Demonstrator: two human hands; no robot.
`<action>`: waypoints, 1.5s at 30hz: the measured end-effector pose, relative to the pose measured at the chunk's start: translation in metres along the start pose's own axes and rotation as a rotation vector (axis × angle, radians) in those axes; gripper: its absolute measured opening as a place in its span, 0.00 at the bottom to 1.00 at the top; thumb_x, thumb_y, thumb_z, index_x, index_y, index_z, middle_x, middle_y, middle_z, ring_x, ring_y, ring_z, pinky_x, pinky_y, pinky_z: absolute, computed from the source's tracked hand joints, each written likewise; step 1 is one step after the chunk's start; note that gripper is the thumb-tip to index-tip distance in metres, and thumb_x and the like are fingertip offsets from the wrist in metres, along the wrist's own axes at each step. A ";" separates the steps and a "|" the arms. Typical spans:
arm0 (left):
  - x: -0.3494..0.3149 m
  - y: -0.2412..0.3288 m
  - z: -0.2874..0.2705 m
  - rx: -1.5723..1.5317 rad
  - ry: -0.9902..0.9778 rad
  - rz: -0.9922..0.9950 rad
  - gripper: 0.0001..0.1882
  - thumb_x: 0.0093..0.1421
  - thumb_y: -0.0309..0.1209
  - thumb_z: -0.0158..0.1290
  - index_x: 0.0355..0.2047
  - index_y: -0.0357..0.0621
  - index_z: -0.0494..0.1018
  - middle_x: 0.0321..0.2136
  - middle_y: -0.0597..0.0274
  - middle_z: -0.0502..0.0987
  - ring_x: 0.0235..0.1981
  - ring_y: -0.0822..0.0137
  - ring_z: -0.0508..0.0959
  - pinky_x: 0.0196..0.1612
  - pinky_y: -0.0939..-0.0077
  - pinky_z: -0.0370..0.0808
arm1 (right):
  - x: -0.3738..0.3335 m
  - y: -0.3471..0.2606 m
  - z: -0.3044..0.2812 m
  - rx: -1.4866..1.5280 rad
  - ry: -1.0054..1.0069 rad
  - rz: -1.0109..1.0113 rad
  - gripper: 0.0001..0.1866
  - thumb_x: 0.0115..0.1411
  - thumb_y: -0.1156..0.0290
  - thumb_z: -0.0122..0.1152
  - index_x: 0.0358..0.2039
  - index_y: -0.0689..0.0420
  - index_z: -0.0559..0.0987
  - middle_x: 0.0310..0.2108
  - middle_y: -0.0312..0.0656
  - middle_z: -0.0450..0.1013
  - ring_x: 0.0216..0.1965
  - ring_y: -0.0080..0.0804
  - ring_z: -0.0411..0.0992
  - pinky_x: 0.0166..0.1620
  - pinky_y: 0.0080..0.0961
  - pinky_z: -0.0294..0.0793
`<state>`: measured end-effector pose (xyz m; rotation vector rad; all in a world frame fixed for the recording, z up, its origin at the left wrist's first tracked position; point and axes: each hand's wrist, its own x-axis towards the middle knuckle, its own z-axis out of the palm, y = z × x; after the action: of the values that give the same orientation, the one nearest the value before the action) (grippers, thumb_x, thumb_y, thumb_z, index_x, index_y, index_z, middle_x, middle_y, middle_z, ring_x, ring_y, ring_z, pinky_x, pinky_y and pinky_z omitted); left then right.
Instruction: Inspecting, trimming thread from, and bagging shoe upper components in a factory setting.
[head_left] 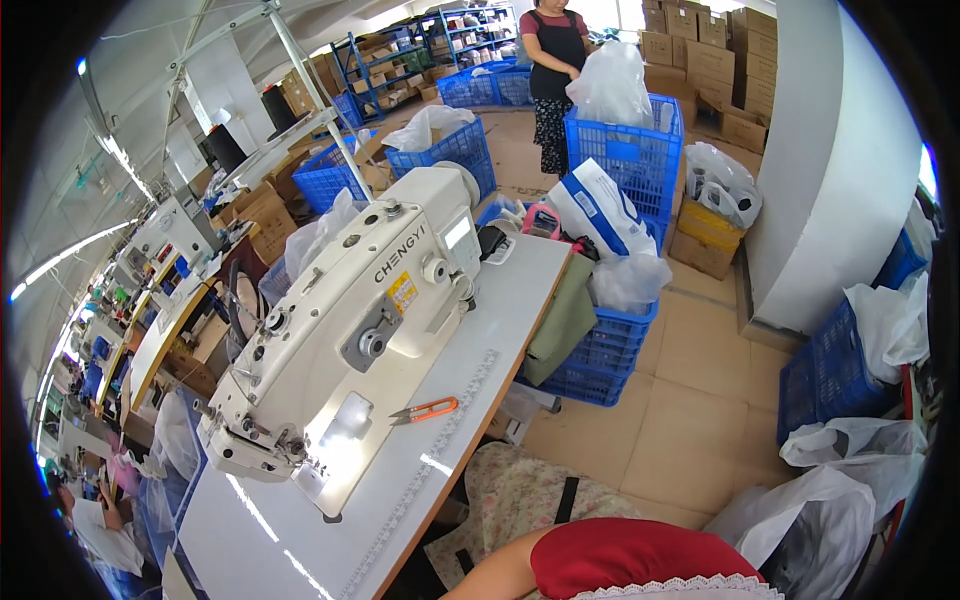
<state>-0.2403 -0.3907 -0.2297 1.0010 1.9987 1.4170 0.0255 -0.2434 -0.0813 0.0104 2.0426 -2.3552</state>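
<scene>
Red sleeve (640,550) and bare arm (500,575) are being shown nearest the camera, below and right of the industrial sewing machine (330,315); whether left or right cannot be told. Neither hand is being shown, so whether fingers are being spread or pressed together cannot be told. Left to right, the machine is being borne by a grey tabletop (240,550); just right of its bed, orange-handled thread snips (428,410) are being supported flat, up-left of the sleeve, blades being pointed left toward the machine, handles rightward. Farther right of it, olive cloth (560,320) is being seen beside a blue crate (605,350).
</scene>
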 end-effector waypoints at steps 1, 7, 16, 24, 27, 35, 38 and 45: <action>0.021 -0.046 -0.018 0.025 -0.068 0.084 0.14 0.59 0.35 0.45 0.27 0.34 0.70 0.25 0.51 0.72 0.26 0.58 0.72 0.29 0.68 0.69 | -0.003 -0.009 0.000 -0.045 -0.007 -0.030 0.15 0.54 0.57 0.59 0.28 0.58 0.78 0.26 0.44 0.74 0.27 0.31 0.72 0.31 0.29 0.72; -0.014 -0.148 -0.077 0.135 -0.479 0.559 0.14 0.57 0.38 0.50 0.29 0.37 0.71 0.29 0.51 0.74 0.28 0.58 0.73 0.34 0.66 0.69 | -0.006 -0.041 0.001 -0.313 -0.020 -0.188 0.16 0.55 0.59 0.60 0.20 0.60 0.78 0.22 0.48 0.75 0.23 0.37 0.72 0.27 0.32 0.70; -0.067 -0.135 -0.082 0.100 -0.486 0.438 0.14 0.57 0.37 0.49 0.29 0.37 0.71 0.29 0.51 0.74 0.29 0.58 0.73 0.34 0.67 0.69 | -0.015 -0.167 0.036 -1.255 0.420 -0.976 0.16 0.51 0.57 0.51 0.14 0.55 0.71 0.16 0.42 0.69 0.17 0.42 0.70 0.19 0.37 0.67; -0.048 -0.117 -0.076 0.075 -0.504 0.409 0.14 0.57 0.37 0.49 0.30 0.36 0.71 0.30 0.51 0.74 0.30 0.58 0.73 0.35 0.68 0.69 | -0.011 -0.061 -0.014 -1.436 0.221 -0.569 0.12 0.53 0.58 0.50 0.24 0.53 0.74 0.20 0.40 0.72 0.22 0.42 0.73 0.22 0.37 0.71; -0.052 -0.123 -0.069 0.056 -0.506 0.387 0.14 0.57 0.37 0.49 0.30 0.36 0.71 0.30 0.51 0.74 0.30 0.58 0.73 0.35 0.68 0.69 | -0.013 -0.025 -0.019 -1.387 0.240 -0.636 0.13 0.54 0.57 0.50 0.23 0.53 0.73 0.17 0.40 0.71 0.21 0.41 0.73 0.21 0.36 0.70; -0.038 -0.131 -0.072 0.047 -0.515 0.344 0.13 0.57 0.37 0.48 0.31 0.36 0.71 0.31 0.51 0.74 0.31 0.58 0.73 0.36 0.68 0.69 | -0.011 -0.038 -0.028 -1.420 0.394 -0.682 0.16 0.55 0.54 0.49 0.19 0.51 0.72 0.15 0.38 0.69 0.16 0.36 0.71 0.16 0.32 0.67; -0.019 -0.125 -0.053 0.034 -0.548 0.344 0.13 0.58 0.36 0.48 0.31 0.36 0.71 0.31 0.51 0.74 0.31 0.58 0.73 0.36 0.69 0.69 | -0.020 -0.024 -0.037 -1.356 0.370 -0.729 0.16 0.54 0.55 0.49 0.16 0.50 0.71 0.16 0.37 0.70 0.17 0.36 0.71 0.17 0.32 0.66; -0.017 -0.111 -0.049 0.040 -0.550 0.293 0.13 0.58 0.36 0.48 0.32 0.36 0.71 0.32 0.51 0.74 0.32 0.59 0.73 0.36 0.69 0.69 | -0.022 -0.028 -0.033 -1.226 0.331 -0.620 0.15 0.55 0.57 0.49 0.18 0.53 0.74 0.22 0.39 0.71 0.24 0.39 0.72 0.24 0.35 0.70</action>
<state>-0.2976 -0.4535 -0.3174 1.5545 1.5232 1.0777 0.0467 -0.2069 -0.0581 -0.3000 3.6562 -0.8216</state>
